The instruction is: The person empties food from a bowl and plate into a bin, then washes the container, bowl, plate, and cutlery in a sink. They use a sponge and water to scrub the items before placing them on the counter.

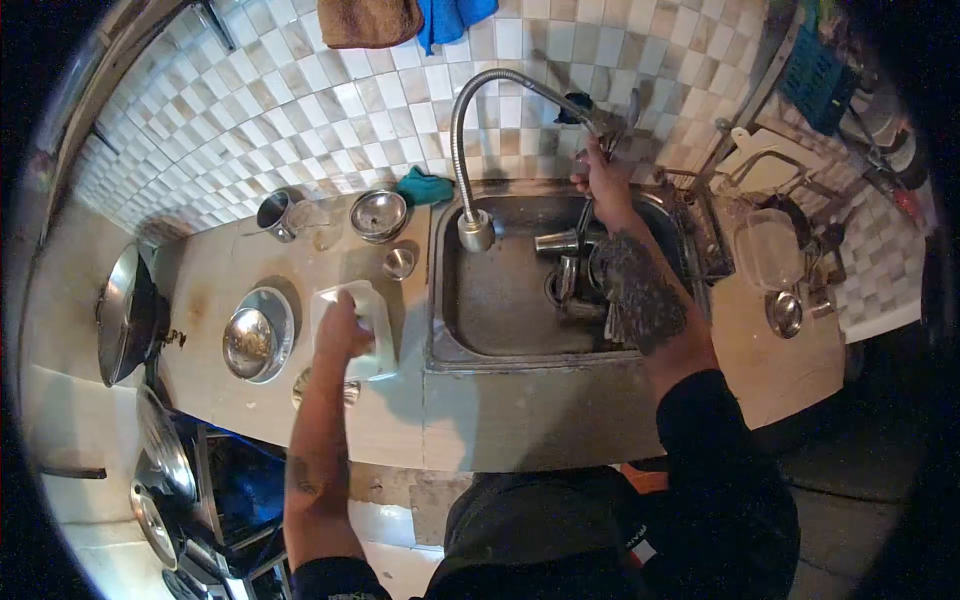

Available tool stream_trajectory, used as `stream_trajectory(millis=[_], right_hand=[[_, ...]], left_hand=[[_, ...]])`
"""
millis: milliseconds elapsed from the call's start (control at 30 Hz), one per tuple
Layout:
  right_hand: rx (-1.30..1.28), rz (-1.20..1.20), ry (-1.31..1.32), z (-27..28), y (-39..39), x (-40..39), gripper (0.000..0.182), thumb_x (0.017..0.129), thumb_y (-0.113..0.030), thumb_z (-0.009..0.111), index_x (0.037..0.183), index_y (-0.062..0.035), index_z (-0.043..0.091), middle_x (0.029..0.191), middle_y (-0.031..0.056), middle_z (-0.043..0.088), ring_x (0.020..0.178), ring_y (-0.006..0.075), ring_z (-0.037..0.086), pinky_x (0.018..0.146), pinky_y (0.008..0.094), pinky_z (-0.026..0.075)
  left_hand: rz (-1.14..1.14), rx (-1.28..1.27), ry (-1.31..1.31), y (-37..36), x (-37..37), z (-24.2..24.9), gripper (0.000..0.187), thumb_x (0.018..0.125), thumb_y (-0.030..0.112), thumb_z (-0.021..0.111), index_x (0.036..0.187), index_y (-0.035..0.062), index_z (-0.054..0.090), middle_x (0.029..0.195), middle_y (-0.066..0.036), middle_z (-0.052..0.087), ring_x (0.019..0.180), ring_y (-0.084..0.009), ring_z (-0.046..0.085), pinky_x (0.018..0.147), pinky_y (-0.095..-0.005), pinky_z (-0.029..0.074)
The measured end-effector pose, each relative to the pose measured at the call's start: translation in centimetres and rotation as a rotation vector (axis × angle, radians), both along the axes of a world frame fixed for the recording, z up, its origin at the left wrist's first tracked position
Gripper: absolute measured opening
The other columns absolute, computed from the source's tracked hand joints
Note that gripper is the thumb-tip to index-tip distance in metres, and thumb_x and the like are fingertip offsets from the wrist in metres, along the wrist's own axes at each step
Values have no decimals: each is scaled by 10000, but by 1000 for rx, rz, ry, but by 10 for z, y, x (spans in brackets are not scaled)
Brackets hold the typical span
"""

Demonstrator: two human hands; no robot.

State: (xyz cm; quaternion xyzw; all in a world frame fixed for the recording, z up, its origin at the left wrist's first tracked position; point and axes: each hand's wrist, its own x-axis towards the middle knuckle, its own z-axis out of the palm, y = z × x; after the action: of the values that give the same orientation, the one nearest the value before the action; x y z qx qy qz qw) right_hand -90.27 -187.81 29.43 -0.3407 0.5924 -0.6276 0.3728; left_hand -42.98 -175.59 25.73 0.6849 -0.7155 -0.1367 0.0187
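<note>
My left hand reaches down into a pale rectangular plastic container on the counter left of the sink. Its fingers look closed, and what they hold is hidden. Above the sink's back right corner, my right hand is closed around slim metal utensils, at least one spoon-shaped at its upper end. Below it, the steel sink holds metal cups and other metalware, partly covered by my right forearm. A flexible faucet arches over the basin's left side.
Left on the counter stand a steel bowl on a plate, a metal mug, stacked bowls and a small cup. A green cloth lies behind. Right are a clear container and a ladle. A wok stands far left.
</note>
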Motion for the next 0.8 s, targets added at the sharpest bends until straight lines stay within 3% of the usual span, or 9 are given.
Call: stream_trajectory(millis=[133,233,333,367,433,467,567,733,800], right_hand=[[182,223,-36,-17,56,17,611,894,-627,474,916,-40,640,761,48,669,483,98,505,396,258,340],[409,427,-401,-54,120,37,532,926,-571,462,854,-67,617,645,14,596,442,87,431,391,244,308],[340,505,-298,-84,169,59,392,963,-451,469,919,-78,583,633,-11,526,461,80,429,412,243,337],[321,489,-262,-89,179,67,372,969,-430,469,933,-75,572,638,-11,517,461,86,432,411,247,345],[304,427,-268,-109,187,72,233,979,-286,498,982,-59,550,681,5,521,468,99,447,424,252,388],[312,424,-237,-108,192,74,218,970,-273,514,980,-59,557,702,6,535,493,98,466,446,250,401],[328,434,-211,-83,202,78,193,949,-246,553,979,-56,568,757,15,571,553,100,518,499,250,437],[310,519,-318,-65,206,80,206,939,-243,573,1000,-48,552,803,27,597,602,110,566,544,267,480],[240,552,-11,-79,204,75,192,940,-245,569,1004,-65,549,789,18,586,582,96,541,511,259,454]], left_hand=[[17,77,85,-7,-41,141,468,679,233,786,992,9,520,974,-211,632,896,-342,634,772,-389,510],[-247,118,797,-15,-60,143,405,766,199,722,1073,4,543,998,-140,636,925,-254,625,790,-337,497],[-80,116,1161,12,-114,94,376,851,212,634,1148,2,543,1041,-96,624,951,-196,604,828,-308,484],[-151,-110,1057,12,-121,37,379,875,251,604,1158,8,536,1047,-110,619,947,-201,608,843,-308,484],[-123,-39,1454,21,-153,-26,427,909,343,564,1178,15,514,1077,-138,599,941,-217,616,847,-336,500],[-3,294,1939,30,-177,-34,471,919,396,554,1190,15,499,1101,-154,585,938,-227,619,837,-364,515],[384,562,2144,49,-212,-34,524,916,476,545,1190,39,456,1137,-158,548,946,-265,621,805,-433,534],[438,469,2085,43,-234,-60,518,905,517,551,1140,76,419,1094,-123,536,969,-266,597,785,-453,537],[442,461,2102,40,-232,-53,525,898,524,559,1142,80,424,1094,-119,537,977,-257,591,785,-441,535]])
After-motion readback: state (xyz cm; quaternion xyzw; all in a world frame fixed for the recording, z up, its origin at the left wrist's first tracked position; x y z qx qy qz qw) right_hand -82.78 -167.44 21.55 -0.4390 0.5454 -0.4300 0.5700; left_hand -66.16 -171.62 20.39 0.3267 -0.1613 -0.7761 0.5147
